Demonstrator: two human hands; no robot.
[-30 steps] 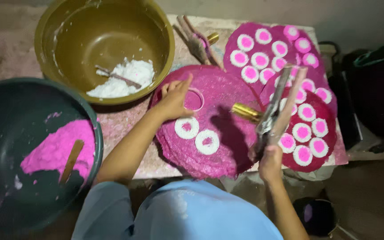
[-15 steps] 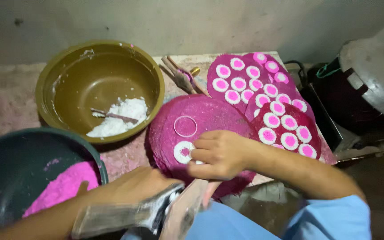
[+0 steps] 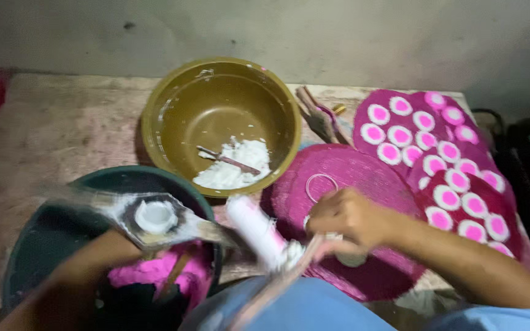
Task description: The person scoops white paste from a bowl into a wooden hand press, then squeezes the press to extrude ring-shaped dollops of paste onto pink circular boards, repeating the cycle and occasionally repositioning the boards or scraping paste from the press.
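My left hand (image 3: pixel 102 257) reaches over a dark green basin (image 3: pixel 44 245) of pink dough (image 3: pixel 154 273) and holds a metal press (image 3: pixel 154 217). The press has a hexagonal plate with a white disc in it. Its blurred handles and a white roll (image 3: pixel 256 230) run toward my lap. My right hand (image 3: pixel 345 217) hovers over the near edge of a round magenta mat (image 3: pixel 363 171), fingers curled down at the end of one handle. Motion blur hides whether it grips anything. A thin ring (image 3: pixel 321 187) lies on the mat just beyond this hand.
An olive bowl (image 3: pixel 173 104) with white dough and a small stick stands behind the basin. To the right, magenta mats carry several white cakes with pink centres (image 3: pixel 440 153). Wooden tools (image 3: pixel 317 116) lie beside the bowl. A wall runs along the back.
The view has swung left. My left hand has raised the press from my lap to above the green basin. My right hand has drawn back toward the mat's near edge.
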